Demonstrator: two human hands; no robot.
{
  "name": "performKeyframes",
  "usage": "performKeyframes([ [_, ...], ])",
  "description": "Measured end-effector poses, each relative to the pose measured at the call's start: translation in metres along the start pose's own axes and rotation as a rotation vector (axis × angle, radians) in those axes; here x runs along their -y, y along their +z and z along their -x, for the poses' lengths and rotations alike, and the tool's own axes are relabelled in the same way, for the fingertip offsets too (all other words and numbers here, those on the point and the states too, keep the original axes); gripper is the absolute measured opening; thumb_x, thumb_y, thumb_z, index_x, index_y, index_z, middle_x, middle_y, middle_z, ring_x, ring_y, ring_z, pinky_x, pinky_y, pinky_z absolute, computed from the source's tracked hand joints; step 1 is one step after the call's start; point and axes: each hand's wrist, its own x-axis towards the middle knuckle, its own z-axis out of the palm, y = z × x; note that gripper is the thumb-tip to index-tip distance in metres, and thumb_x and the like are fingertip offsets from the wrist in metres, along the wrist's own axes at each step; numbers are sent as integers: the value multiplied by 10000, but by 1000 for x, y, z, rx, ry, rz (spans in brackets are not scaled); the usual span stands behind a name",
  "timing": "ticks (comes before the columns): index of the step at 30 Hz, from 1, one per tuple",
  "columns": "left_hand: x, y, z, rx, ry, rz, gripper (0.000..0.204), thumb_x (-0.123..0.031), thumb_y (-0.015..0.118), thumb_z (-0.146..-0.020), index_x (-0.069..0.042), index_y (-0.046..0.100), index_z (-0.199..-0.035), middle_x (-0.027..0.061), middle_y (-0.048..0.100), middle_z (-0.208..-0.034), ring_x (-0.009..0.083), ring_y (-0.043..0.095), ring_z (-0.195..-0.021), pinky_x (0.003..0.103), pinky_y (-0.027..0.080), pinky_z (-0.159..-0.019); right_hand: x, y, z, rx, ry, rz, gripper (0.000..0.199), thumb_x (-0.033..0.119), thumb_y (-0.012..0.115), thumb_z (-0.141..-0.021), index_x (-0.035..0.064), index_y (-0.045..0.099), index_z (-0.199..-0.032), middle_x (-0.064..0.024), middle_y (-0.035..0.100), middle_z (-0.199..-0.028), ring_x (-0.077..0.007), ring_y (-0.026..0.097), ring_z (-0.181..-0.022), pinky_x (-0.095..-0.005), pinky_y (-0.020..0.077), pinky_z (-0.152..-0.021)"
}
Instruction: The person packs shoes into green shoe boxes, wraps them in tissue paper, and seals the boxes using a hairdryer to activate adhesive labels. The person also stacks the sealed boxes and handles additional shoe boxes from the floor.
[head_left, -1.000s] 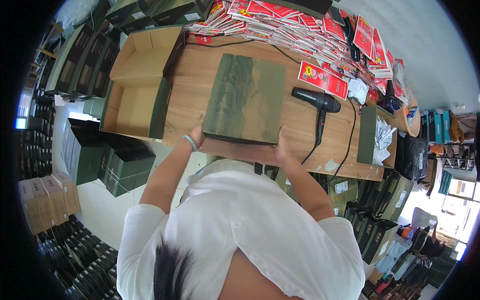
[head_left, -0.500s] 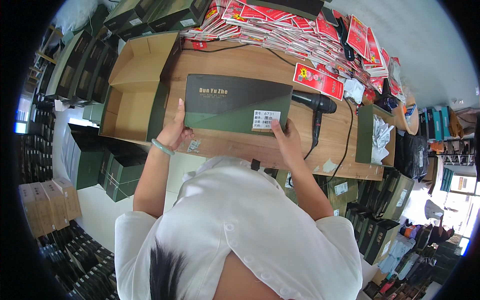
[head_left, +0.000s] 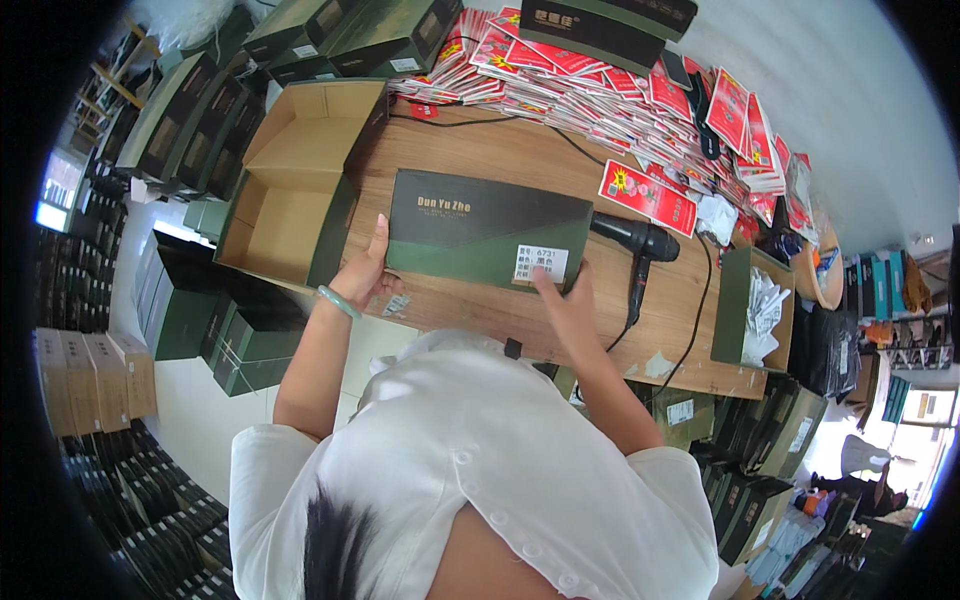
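A dark green and black shoe box point(head_left: 470, 230) lies level in front of me, its lid closed, over the wooden table. My left hand point(head_left: 366, 272), with a pale green bangle at the wrist, grips the box's left end, thumb up along the edge and fingers curled below. At the lower right corner my right hand point(head_left: 570, 308) holds the box, its thumb over the lower part of a white label point(head_left: 541, 263). The right fingers are partly hidden and slightly blurred. Left of it stands an open, bare-inside shoe box point(head_left: 285, 222).
Behind lies a black hair dryer point(head_left: 638, 240) with its cord, beside a red printed card point(head_left: 648, 197). A heap of red cards point(head_left: 570, 95) fills the table's back. On the right, an open green box point(head_left: 735, 300) holds crumpled paper. Stacked shoe boxes point(head_left: 170, 125) crowd the left.
The whole view has shifted a little, so table things sit lower in it. My right thumb has slid leftward over the label; both hands keep hold of the shoe box.
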Motion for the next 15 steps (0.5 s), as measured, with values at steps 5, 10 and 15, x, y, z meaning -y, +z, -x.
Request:
performKeyframes([
  [5,17,3,14,156,19,171,806,-724,254,-906,-93,439,-1372,118,627,-1201,238,679,-877,360,551,-828,-3,-54,-32,165,610,-715,962,696,534,-825,11,281,-1451,-192,452,-1376,-312,410,-1279,-485,320,-1060],
  [10,59,-7,31,181,-10,353,824,-726,269,-900,-117,330,-1451,138,571,-1290,311,631,-1067,489,495,-941,-9,-46,-46,535,830,-870,923,730,533,-797,91,367,-1442,-109,399,-1460,-315,343,-1343,-527,231,-1117],
  [15,137,-3,55,-22,-135,253,867,-842,270,-806,-207,407,-1380,181,506,-1174,286,537,-945,467,497,-814,5,-31,17,634,557,-699,684,585,467,-922,127,400,-1426,-109,456,-1414,-284,456,-1268,-494,376,-1056],
])
